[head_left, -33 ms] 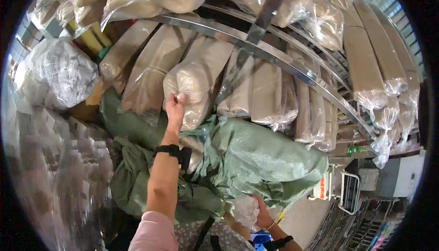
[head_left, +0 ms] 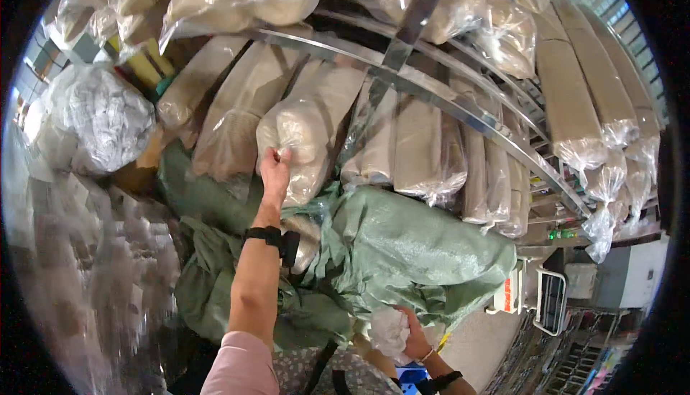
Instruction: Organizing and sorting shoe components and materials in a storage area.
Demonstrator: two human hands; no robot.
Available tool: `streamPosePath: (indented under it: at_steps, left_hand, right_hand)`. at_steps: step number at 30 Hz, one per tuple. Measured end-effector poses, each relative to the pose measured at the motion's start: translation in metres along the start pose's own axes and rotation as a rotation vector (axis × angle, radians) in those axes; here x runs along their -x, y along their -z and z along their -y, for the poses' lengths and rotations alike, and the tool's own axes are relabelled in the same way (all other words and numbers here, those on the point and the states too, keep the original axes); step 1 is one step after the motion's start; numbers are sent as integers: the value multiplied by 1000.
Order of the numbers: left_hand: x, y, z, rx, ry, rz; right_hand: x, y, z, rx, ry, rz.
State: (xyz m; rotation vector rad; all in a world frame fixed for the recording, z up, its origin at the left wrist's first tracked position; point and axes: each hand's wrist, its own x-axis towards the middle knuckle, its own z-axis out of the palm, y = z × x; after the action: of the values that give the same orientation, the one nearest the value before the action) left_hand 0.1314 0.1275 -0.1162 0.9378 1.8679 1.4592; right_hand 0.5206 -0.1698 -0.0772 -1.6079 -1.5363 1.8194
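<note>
The left hand (head_left: 275,168) is gripping a bagged beige roll (head_left: 309,125) running up-shelf, while the right hand (head_left: 411,334) is clutching crumpled white plastic (head_left: 388,330) below.

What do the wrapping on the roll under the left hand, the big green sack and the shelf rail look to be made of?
Wrapping on the cream roll touched by the left hand: thin clear plastic film, glossy and wrinkled. Green sack: likely woven plastic, with a fine weave and dull sheen. Shelf rail: bright metal, probably steel, mirror-like.
</note>
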Motion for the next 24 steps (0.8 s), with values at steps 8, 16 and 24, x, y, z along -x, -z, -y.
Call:
streamPosePath:
  at_steps: [8, 16, 24]
  left_hand:
    - [-1, -28, 2, -389, -75, -153]
    - [-41, -18, 39, 30, 139, -383]
    - [-6, 48, -82, 1119, 518, -156]
  right_hand:
    - [26, 12, -3, 226, 208, -139]
    - [28, -2, -2, 222, 68, -129]
    - [34, -4, 24, 33, 102, -119]
